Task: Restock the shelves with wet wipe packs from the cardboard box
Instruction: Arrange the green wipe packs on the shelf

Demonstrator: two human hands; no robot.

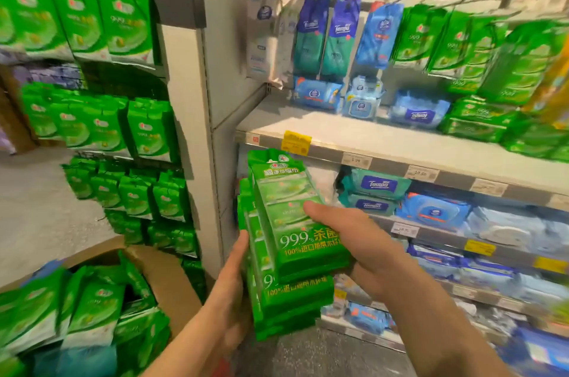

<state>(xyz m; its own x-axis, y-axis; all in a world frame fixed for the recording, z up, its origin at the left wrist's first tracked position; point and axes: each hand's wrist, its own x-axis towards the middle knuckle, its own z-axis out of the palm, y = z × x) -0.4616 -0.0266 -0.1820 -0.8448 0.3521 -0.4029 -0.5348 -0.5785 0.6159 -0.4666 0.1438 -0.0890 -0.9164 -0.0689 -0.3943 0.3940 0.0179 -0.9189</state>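
A stack of green wet wipe packs is held upright between both hands in front of the shelf unit. My left hand grips the stack's left side from below. My right hand grips the top pack, thumb across its front. The cardboard box stands at lower left with several green packs inside. The light shelf board above the stack has bare room at its front left. Matching green packs lie at the shelf's right and hang from hooks above.
Blue wipe packs sit at the back of the shelf and fill the lower shelves. A side rack on the left carries rows of hanging green packs. A grey upright post separates the two. Grey floor lies below.
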